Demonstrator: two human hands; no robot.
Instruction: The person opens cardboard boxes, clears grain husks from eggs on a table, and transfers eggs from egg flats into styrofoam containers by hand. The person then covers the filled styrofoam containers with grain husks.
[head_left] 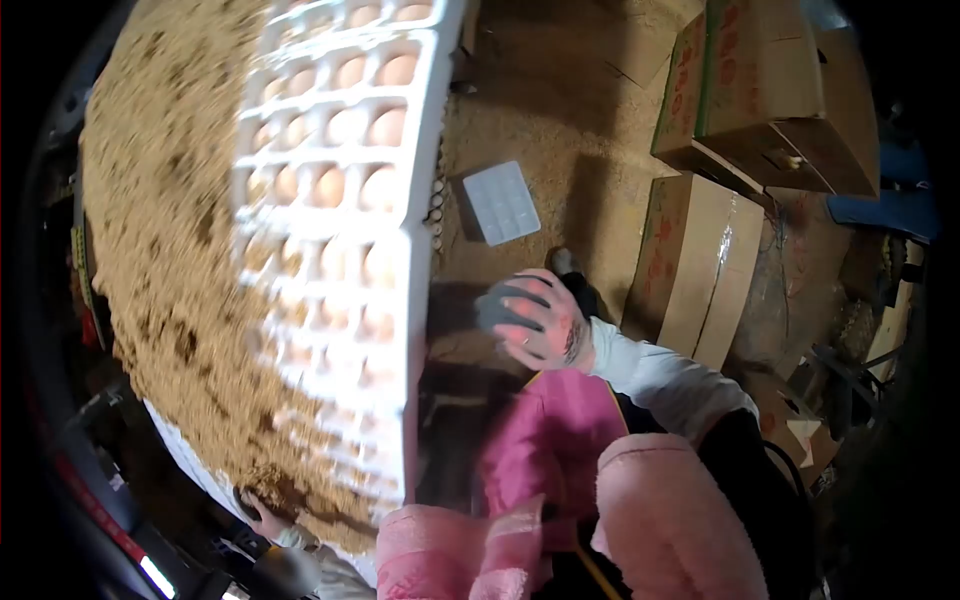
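My right hand is in the middle, in front of my pink apron. Its fingers are curled around a dark grey rounded thing, blurred, whose kind I cannot make out. My left hand is at the lower left, at the edge of a heap of brown, sawdust-like material. Something dark is by its fingers, which are too small and blurred to read. Between the hands runs a row of white egg trays with brown eggs in their cells. The loose material partly covers the eggs on the left.
A white plastic tray lies on the brown floor. Cardboard boxes are stacked at the upper right, and another taped carton stands below them. Dark clutter and a metal frame are at the far right.
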